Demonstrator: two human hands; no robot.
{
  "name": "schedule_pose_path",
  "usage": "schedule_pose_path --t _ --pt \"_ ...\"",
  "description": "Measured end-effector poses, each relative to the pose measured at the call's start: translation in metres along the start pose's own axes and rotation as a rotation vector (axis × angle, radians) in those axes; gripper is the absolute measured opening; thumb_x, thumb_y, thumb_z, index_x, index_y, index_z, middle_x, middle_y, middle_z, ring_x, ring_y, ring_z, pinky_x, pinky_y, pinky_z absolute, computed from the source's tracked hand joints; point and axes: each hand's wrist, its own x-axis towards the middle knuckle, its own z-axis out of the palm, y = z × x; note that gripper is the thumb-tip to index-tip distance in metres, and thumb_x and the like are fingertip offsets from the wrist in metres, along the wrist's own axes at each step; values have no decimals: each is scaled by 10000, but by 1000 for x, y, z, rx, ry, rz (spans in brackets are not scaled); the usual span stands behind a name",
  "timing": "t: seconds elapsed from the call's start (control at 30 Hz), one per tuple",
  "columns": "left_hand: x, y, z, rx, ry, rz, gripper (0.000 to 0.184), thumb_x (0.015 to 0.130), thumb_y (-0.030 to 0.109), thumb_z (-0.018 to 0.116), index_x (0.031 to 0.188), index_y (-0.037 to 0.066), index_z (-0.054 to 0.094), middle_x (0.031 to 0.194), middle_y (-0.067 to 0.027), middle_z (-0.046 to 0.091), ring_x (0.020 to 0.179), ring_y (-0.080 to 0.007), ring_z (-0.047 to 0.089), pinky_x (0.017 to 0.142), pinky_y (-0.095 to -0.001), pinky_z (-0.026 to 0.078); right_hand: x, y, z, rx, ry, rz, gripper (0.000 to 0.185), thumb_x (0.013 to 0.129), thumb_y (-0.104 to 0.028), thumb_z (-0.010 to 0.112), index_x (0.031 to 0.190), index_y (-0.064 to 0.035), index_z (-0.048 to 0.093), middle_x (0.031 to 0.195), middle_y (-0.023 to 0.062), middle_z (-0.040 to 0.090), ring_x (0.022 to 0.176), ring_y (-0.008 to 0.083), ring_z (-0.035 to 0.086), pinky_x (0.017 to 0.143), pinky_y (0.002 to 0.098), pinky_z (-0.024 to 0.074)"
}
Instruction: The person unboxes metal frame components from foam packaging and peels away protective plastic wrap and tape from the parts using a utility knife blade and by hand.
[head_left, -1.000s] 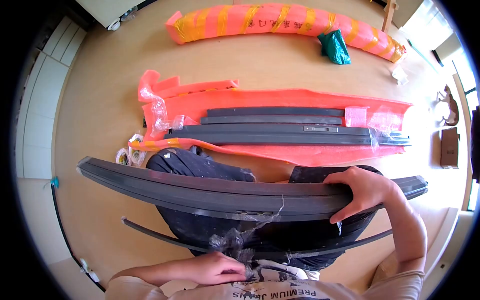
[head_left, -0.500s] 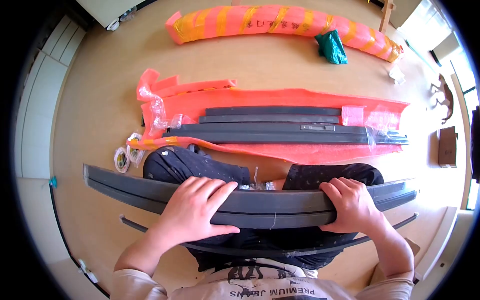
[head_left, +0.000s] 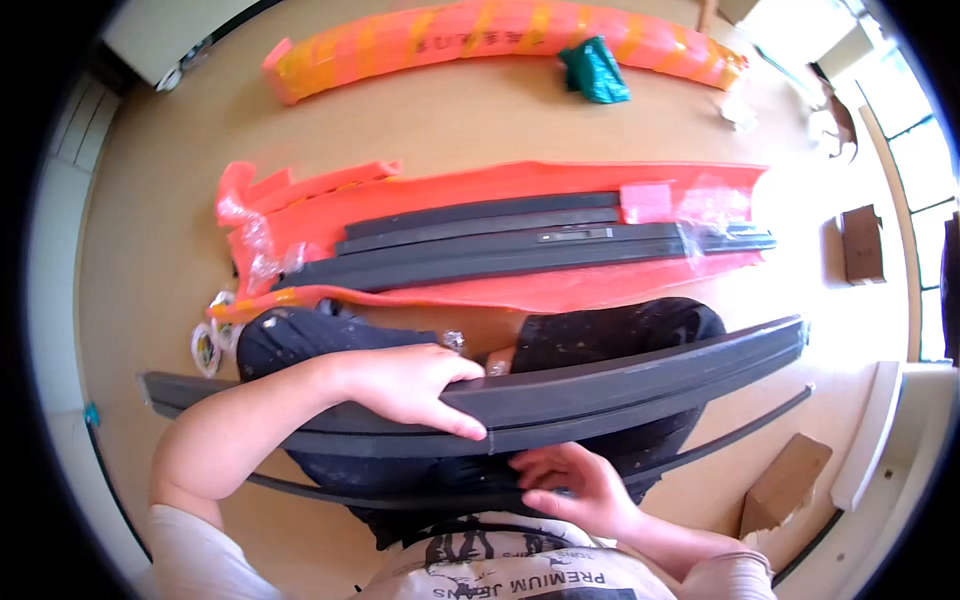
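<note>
Across my lap lies a long dark grey profile [head_left: 620,390], a rail-like length with a lengthwise groove. My left hand [head_left: 415,388] grips it near its middle, thumb on the near face and fingers over the top edge; the fingertips are partly hidden. By the thumb, a narrow band of clear tape or film crosses the profile. My right hand [head_left: 580,490] is off the profile, just below it, with fingers curved and thumb apart. Beside that hand runs a thin dark strip [head_left: 725,435], nearer my body. Whether the hand touches the strip, I cannot tell.
Ahead on the floor, an opened pink foam wrap [head_left: 480,180] holds several dark profiles [head_left: 450,255]. Farther off lie a taped pink bundle [head_left: 400,50] and a green bag [head_left: 595,70]. Tape rolls [head_left: 207,348] sit left; cardboard [head_left: 785,485] and a brown box [head_left: 862,245] sit right.
My right hand has let go of the profile and moved down and left toward my body. My left hand has slid toward the profile's middle. The profile's right end has tilted up; my view has shifted.
</note>
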Motion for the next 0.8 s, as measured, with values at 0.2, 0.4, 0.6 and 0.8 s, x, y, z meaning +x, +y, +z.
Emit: schedule_pose_path --t 0.2,0.4,0.6,0.8 --pt "16 21 -7 -73 -122 -98 553 846 467 820 1073 -19 684 901 -134 733 811 -218 684 747 -350 526 46 42 26 858 96 120 464 990 -128 678 1403 -15 499 1338 133 608 1225 262 610 997 452 542" --pt "15 41 -13 8 -59 -163 505 827 454 843 998 3 694 832 -98 715 755 -180 654 694 -334 501 56 34 27 848 191 -36 479 944 -83 721 1367 -20 506 1294 110 615 1199 237 608 1001 428 536" --pt "14 46 -11 -48 2 -93 484 828 427 852 1000 1 700 832 -81 712 742 -154 630 690 -322 493 55 46 25 682 275 -174 481 884 -95 804 1295 0 572 1228 89 651 1140 189 613 1007 345 493" --pt "23 36 -10 -180 -142 -182 563 833 462 839 1103 -15 710 895 -104 734 812 -159 658 767 -306 516 55 56 15 629 210 -130 500 870 -50 803 1309 -7 566 1253 86 641 1169 203 609 1037 354 477"
